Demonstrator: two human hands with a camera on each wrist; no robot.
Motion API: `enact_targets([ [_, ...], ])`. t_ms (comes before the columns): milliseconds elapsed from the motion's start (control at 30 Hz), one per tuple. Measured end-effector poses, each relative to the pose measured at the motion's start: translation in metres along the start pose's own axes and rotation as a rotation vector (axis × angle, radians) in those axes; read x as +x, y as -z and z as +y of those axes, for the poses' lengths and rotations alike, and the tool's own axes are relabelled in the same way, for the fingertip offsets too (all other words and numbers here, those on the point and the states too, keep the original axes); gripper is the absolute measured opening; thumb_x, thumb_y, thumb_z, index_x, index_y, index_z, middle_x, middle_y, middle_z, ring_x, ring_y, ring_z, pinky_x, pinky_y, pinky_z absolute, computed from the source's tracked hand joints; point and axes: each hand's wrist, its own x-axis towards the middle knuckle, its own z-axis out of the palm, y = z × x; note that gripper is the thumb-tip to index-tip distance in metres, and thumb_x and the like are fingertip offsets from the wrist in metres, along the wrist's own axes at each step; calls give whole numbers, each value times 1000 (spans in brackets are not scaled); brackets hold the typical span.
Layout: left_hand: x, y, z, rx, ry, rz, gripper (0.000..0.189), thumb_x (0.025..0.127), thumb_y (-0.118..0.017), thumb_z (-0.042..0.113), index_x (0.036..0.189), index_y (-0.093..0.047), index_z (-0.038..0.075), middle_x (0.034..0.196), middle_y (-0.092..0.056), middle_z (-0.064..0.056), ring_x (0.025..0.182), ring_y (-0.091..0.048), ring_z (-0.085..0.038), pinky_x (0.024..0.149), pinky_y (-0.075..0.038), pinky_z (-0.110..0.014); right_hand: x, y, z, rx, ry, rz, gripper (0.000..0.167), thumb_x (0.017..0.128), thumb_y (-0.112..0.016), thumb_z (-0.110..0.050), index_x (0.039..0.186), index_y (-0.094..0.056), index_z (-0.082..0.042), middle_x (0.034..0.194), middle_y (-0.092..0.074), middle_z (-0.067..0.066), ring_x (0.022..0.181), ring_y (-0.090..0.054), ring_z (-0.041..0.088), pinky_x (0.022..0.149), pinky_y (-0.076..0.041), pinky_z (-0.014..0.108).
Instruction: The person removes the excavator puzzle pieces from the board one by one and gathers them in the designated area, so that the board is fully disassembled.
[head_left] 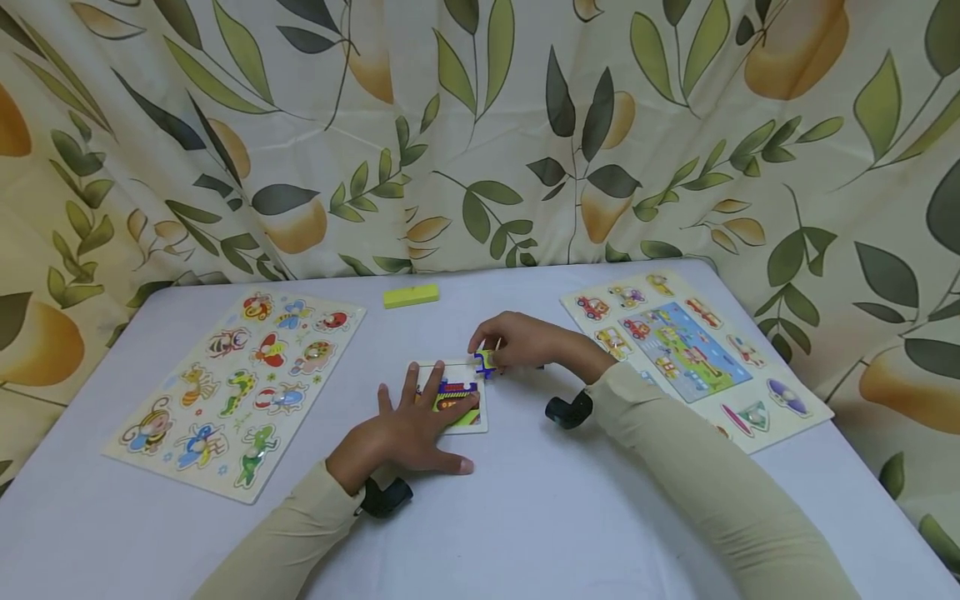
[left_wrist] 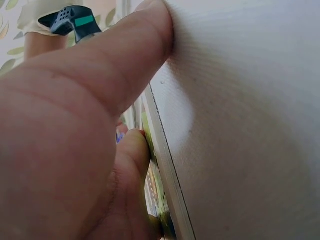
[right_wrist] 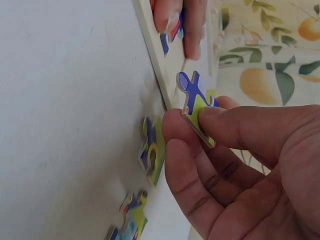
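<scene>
In the head view, my left hand (head_left: 408, 429) lies with spread fingers across a small white-framed jigsaw board (head_left: 483, 412), partly hiding its colourful picture. My right hand (head_left: 517, 340) is at the board's upper right corner and pinches a jigsaw piece (right_wrist: 196, 102) between thumb and fingers. Blue and yellow-green show on that piece, which is held tilted above the table surface in the right wrist view. Below it, a loose jigsaw piece (right_wrist: 152, 150) and another jigsaw piece (right_wrist: 134, 217) lie on the white cloth. The left thumb (left_wrist: 145, 50) touches the cloth beside the board's edge.
An insect puzzle board (head_left: 243, 396) lies on the left of the table. On the right, a vehicle puzzle board (head_left: 697, 354) sits partly behind my right forearm. A yellow block (head_left: 411, 296) rests near the back edge, before a leaf-patterned curtain (head_left: 480, 150).
</scene>
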Motion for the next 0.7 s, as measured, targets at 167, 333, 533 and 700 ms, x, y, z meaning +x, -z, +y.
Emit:
enact_targets([
  [167, 0, -1, 1, -5, -7, 6, 92, 76, -64, 73, 153, -23, 45, 161, 10, -14, 141, 17, -47, 100, 1, -76, -9, 7, 6, 1, -34, 12, 27, 90, -58, 7, 112, -69, -5, 95, -62, 7, 77, -58, 17, 63, -49, 27],
  [333, 0, -1, 1, 1, -4, 3, 92, 76, -64, 72, 153, -22, 45, 161, 10, -14, 141, 17, -46, 100, 1, -76, -17, 16, 10, 4, -54, 30, 25, 92, -57, 6, 111, -70, -3, 93, -61, 8, 72, -60, 17, 66, -52, 29],
  [533, 0, -1, 2, -2, 1, 6, 91, 75, -64, 72, 152, -23, 45, 162, 9, -13, 142, 16, -46, 100, 2, -76, -24, 24, 17, 41, -99, 50, 25, 93, -56, 4, 116, -65, 1, 92, -61, 9, 70, -61, 19, 68, -53, 31],
  [700, -1, -2, 1, -16, -2, 10, 91, 76, -65, 71, 152, -23, 45, 162, 9, -13, 141, 17, -46, 100, 3, -76, -33, 30, 23, 16, -114, 53, 20, 93, -58, 2, 110, -67, 2, 92, -62, 8, 70, -61, 17, 67, -53, 30],
])
